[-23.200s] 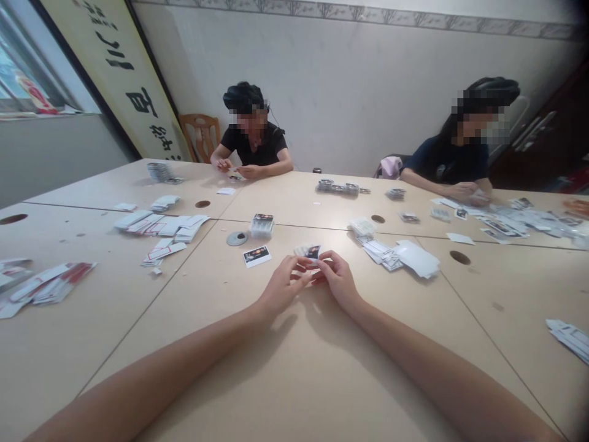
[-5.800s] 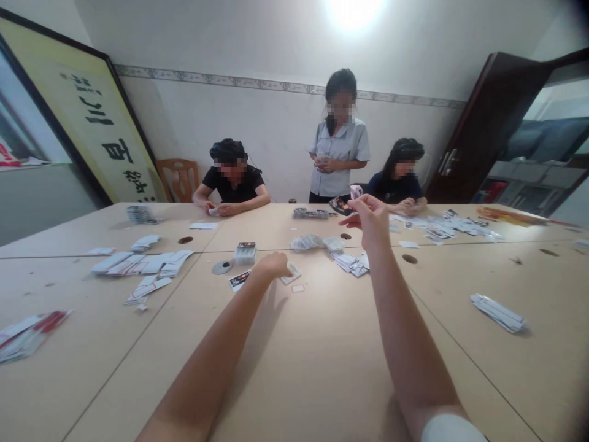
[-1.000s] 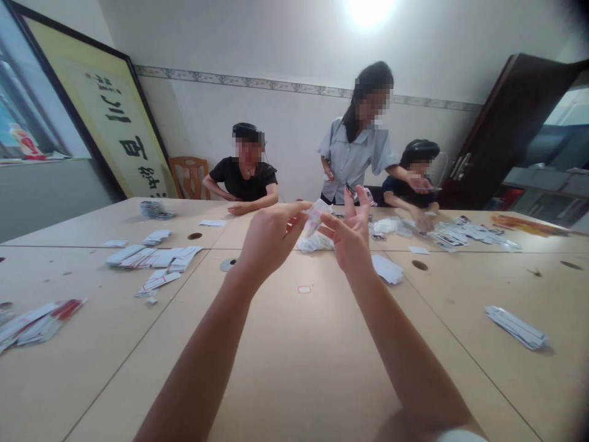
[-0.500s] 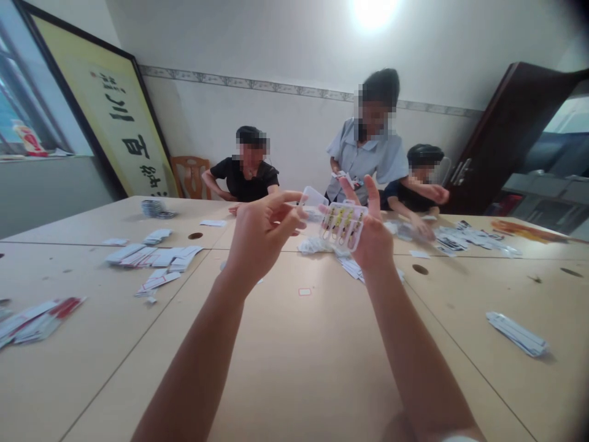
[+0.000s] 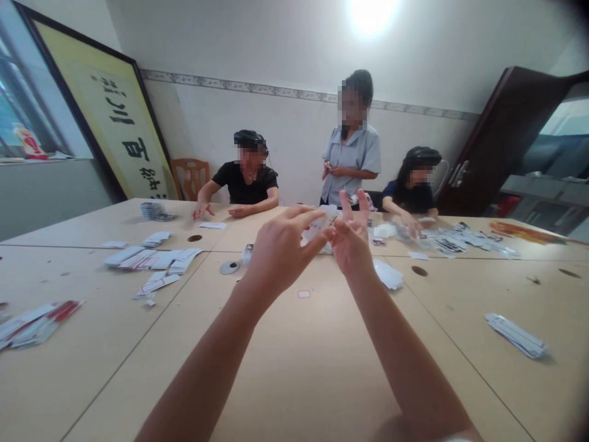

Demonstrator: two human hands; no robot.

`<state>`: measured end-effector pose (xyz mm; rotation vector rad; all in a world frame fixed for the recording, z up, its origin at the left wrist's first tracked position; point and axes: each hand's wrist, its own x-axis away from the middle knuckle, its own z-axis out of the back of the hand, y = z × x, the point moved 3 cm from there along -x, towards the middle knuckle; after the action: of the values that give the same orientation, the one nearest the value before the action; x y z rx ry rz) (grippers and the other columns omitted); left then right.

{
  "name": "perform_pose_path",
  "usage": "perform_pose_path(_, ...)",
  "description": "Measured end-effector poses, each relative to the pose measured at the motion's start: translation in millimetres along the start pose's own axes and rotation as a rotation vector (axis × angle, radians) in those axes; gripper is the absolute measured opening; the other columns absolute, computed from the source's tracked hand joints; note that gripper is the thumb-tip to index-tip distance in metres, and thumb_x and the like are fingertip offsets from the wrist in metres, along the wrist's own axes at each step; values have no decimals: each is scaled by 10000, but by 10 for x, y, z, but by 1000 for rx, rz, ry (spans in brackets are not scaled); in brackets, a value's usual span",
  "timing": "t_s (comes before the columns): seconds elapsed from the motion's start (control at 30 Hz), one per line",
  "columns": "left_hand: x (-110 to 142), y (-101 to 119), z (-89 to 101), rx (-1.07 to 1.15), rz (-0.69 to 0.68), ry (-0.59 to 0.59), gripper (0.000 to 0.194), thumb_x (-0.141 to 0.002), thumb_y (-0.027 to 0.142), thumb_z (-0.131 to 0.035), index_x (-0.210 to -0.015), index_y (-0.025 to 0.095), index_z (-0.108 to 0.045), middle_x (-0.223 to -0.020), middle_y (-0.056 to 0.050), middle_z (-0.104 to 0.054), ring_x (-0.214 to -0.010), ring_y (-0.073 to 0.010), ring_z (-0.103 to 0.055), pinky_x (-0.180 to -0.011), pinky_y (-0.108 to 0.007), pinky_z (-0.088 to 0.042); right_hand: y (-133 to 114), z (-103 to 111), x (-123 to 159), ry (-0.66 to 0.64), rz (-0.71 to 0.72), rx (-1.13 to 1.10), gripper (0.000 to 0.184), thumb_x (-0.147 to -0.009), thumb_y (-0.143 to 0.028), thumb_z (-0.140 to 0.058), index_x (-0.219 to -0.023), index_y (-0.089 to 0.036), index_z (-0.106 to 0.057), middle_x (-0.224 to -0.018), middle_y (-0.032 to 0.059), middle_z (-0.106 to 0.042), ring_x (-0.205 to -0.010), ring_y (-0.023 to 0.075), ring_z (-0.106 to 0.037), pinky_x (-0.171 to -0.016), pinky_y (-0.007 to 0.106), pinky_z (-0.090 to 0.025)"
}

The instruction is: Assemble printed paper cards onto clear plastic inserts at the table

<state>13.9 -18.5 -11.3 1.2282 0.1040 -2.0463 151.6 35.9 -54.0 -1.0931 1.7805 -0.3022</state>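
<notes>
Held up above the table between both hands is a small clear plastic box, largely covered by my fingers. A bit of yellow and black shows at its right edge. My left hand is closed on the box from the left, thumb below and fingers along the top. My right hand pinches the right side with thumb and a finger, while two other fingers point up. A small dark-and-light item shows between those raised fingers; I cannot make out what it is. Below lies a small red-bordered white label.
White paper pieces are spread at left, with red-and-white strips nearer. A grey disc and white cards flank my hands. A strip bundle lies right. Two people sit opposite; another person stands between them.
The box was open half a second ago, showing yellow-and-black pieces inside; now its lid looks folded over and my left hand has come across it. The standing person has straightened up.
</notes>
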Motion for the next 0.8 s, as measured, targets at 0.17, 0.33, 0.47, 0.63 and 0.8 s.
perform_pose_path(0.17, 6, -16, -98, -190, -40, 17, 288, -888, 323, -603, -1114, 182, -712, -1065, -80, -739, -846, -181, -688, -648, -252, -520, 50, 16, 20, 66, -65, 5, 1096, -623, -311, -850, -1464, -504, -173, -1625, 53, -171, -1085, 217, -677, -898, 433, -581)
perform_pose_path(0.33, -10, -71, -131, -385, -49, -20, 232, -915, 317, -545, -956, 211, -747, -659, -27, -702, -550, -149, -591, -505, -257, -365, 71, 35, 51, 165, -183, 5, 1197, -580, -266, -883, -1482, -432, -114, -1619, 136, -157, -1194, 254, -612, -910, 421, -579)
perform_pose_path(0.47, -12, -85, -134, -406, -86, -26, 246, -924, 289, -508, -910, 218, -743, -657, -21, -699, -561, -141, -598, -502, -247, -347, 51, 22, 64, 188, -181, 18, 1204, -565, -259, -887, -1474, -439, -118, -1616, 138, -161, -1180, 260, -622, -917, 438, -579)
perform_pose_path(0.63, -10, -75, -108, -251, -95, -12, 292, -953, 308, -484, -1104, 213, -715, -978, -56, -756, -811, -175, -685, -650, -254, -489, -9, 6, 44, 141, -82, 57, 1174, -596, -273, -868, -1482, -455, -120, -1604, 109, -206, -1105, 247, -669, -970, 455, -544)
perform_pose_path(0.8, -29, -94, -95, 200, -15, -43, 322, -963, 385, -480, -1083, 215, -725, -1163, -74, -705, -1053, -197, -649, -691, -238, -545, -131, -6, 39, 96, -11, 88, 1130, -629, -276, -843, -1473, -502, -125, -1606, 59, -223, -1044, 217, -696, -1001, 489, -520)
